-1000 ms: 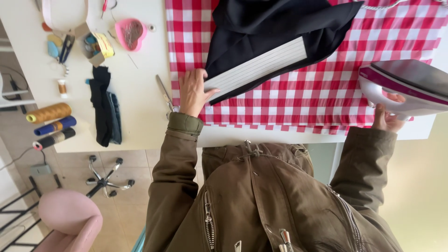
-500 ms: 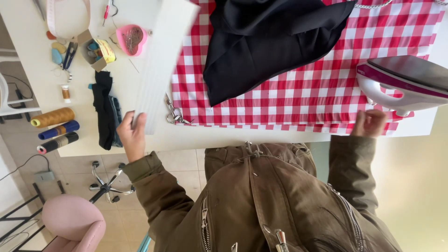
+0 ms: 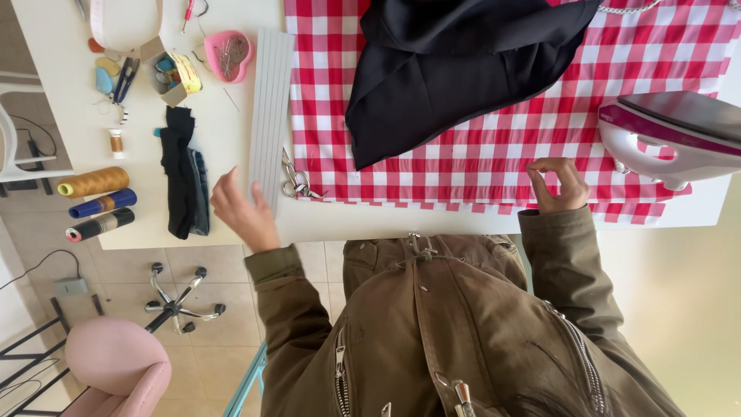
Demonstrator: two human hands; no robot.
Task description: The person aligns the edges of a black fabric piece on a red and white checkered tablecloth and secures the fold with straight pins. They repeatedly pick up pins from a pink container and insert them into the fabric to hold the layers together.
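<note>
Fingers (image 3: 229, 188) of the left hand (image 3: 243, 212) are spread loosely, holding nothing; the white ribbed strip (image 3: 270, 116) lies flat on the table (image 3: 224, 150) just beside the fingertips, along the checked cloth (image 3: 478, 154) edge. The right hand (image 3: 557, 185) rests on the cloth, fingers curled, empty, near the iron (image 3: 671, 135). Scissors (image 3: 293, 181) lie beside the strip.

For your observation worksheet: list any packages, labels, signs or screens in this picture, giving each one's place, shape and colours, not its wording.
Small cardboard box: far left of the white table, open, brown, holding small sewing bits.
Yellow label: on that box's near side, a curved strip with dark print.
No signs or screens show.
</note>
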